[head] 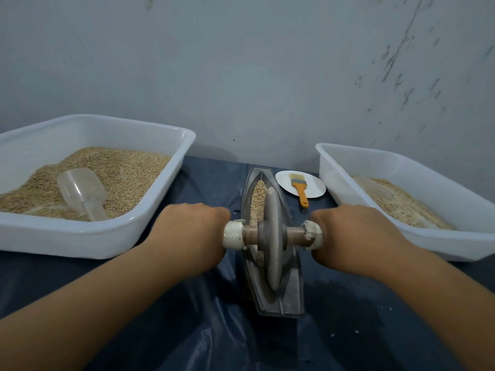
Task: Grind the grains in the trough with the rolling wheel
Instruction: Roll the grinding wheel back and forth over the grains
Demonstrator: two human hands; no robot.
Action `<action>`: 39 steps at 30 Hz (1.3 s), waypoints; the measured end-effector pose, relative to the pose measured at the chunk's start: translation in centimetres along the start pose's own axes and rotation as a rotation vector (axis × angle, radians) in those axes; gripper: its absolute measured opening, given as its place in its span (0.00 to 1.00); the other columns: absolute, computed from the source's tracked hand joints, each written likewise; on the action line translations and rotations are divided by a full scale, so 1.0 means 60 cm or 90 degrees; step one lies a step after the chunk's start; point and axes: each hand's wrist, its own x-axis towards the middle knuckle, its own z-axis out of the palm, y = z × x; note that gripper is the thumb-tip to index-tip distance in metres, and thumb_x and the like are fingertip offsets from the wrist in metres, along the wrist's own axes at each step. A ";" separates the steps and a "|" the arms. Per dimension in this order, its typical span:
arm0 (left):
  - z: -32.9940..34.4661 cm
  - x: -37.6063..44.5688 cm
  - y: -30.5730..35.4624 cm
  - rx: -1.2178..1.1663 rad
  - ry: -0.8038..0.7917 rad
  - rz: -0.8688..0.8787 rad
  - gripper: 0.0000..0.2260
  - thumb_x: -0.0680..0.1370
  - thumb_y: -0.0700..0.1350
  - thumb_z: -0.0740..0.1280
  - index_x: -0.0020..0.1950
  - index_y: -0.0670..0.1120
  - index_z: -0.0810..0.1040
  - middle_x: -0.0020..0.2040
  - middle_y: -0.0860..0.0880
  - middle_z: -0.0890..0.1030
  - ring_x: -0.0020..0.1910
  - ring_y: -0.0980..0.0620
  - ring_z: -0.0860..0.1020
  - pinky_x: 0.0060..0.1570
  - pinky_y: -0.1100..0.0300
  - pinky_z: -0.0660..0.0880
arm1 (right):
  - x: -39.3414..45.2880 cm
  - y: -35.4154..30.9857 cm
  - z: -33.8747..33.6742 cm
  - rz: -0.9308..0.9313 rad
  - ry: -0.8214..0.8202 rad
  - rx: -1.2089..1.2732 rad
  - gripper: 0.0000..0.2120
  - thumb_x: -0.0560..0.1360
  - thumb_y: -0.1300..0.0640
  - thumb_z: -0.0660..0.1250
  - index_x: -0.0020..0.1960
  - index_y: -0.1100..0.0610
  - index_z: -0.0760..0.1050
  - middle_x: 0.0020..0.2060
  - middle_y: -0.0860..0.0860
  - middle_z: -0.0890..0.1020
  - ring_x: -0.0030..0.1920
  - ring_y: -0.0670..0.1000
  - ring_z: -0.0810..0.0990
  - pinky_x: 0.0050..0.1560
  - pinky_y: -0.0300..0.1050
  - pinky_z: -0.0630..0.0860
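A grey boat-shaped trough lies lengthwise on the dark cloth in the middle. Tan grains fill its far half. A grey stone wheel stands upright in the trough on a wooden axle with white-wrapped ends. My left hand grips the left axle end and my right hand grips the right one, both knuckles up. The near part of the trough shows only a few grains beside the wheel.
A large white tub of grains with a clear plastic scoop stands at the left. A second white tub with grains stands at the right. A white plate with an orange-handled brush lies behind the trough, near the grey wall.
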 end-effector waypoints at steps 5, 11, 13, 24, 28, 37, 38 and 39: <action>0.008 0.060 0.004 0.002 -0.060 -0.021 0.07 0.72 0.51 0.68 0.45 0.55 0.70 0.37 0.54 0.75 0.37 0.51 0.75 0.37 0.58 0.69 | 0.066 -0.007 0.028 0.079 -0.013 0.001 0.05 0.72 0.54 0.62 0.39 0.48 0.68 0.31 0.45 0.73 0.31 0.45 0.70 0.30 0.42 0.65; 0.008 0.058 -0.003 -0.007 -0.079 0.002 0.07 0.72 0.50 0.68 0.42 0.56 0.69 0.35 0.55 0.73 0.34 0.54 0.73 0.36 0.59 0.68 | 0.064 0.010 0.027 0.012 -0.059 0.039 0.05 0.68 0.51 0.66 0.38 0.49 0.69 0.30 0.45 0.74 0.31 0.43 0.72 0.29 0.40 0.65; 0.006 0.035 -0.007 -0.002 -0.059 0.015 0.10 0.71 0.52 0.67 0.39 0.56 0.65 0.34 0.55 0.72 0.32 0.56 0.72 0.34 0.60 0.67 | 0.033 0.017 0.024 0.000 -0.059 0.060 0.07 0.66 0.48 0.67 0.36 0.46 0.69 0.30 0.44 0.75 0.31 0.41 0.73 0.28 0.38 0.64; 0.010 0.131 0.002 0.059 -0.032 0.000 0.09 0.72 0.50 0.70 0.44 0.53 0.70 0.37 0.53 0.73 0.37 0.51 0.73 0.39 0.56 0.69 | 0.123 0.028 0.084 0.132 -0.050 0.102 0.07 0.70 0.50 0.66 0.35 0.48 0.70 0.31 0.45 0.76 0.32 0.47 0.76 0.31 0.42 0.71; 0.012 0.094 -0.008 0.004 -0.074 -0.014 0.11 0.71 0.49 0.69 0.38 0.54 0.66 0.35 0.54 0.72 0.37 0.51 0.75 0.39 0.58 0.72 | 0.099 0.020 0.051 0.071 -0.052 0.061 0.07 0.67 0.49 0.66 0.35 0.48 0.69 0.30 0.45 0.75 0.31 0.45 0.73 0.29 0.40 0.65; 0.025 0.035 -0.011 0.033 -0.054 -0.078 0.12 0.70 0.54 0.66 0.36 0.55 0.63 0.31 0.55 0.70 0.31 0.56 0.71 0.29 0.61 0.63 | 0.081 -0.001 0.028 0.044 0.008 -0.065 0.08 0.69 0.53 0.62 0.34 0.48 0.64 0.28 0.45 0.71 0.28 0.44 0.68 0.26 0.40 0.60; 0.028 0.059 -0.008 0.037 -0.042 -0.076 0.10 0.70 0.53 0.67 0.37 0.55 0.65 0.32 0.55 0.70 0.32 0.54 0.72 0.31 0.60 0.66 | 0.102 0.003 0.038 0.066 -0.010 -0.045 0.08 0.70 0.54 0.62 0.34 0.49 0.65 0.29 0.45 0.71 0.29 0.45 0.69 0.27 0.40 0.60; 0.031 0.085 -0.008 0.038 -0.038 -0.069 0.08 0.70 0.52 0.68 0.39 0.55 0.69 0.33 0.54 0.72 0.33 0.52 0.73 0.34 0.59 0.69 | 0.120 0.010 0.048 0.084 -0.019 -0.028 0.08 0.70 0.54 0.62 0.34 0.49 0.65 0.30 0.45 0.71 0.29 0.45 0.68 0.28 0.40 0.61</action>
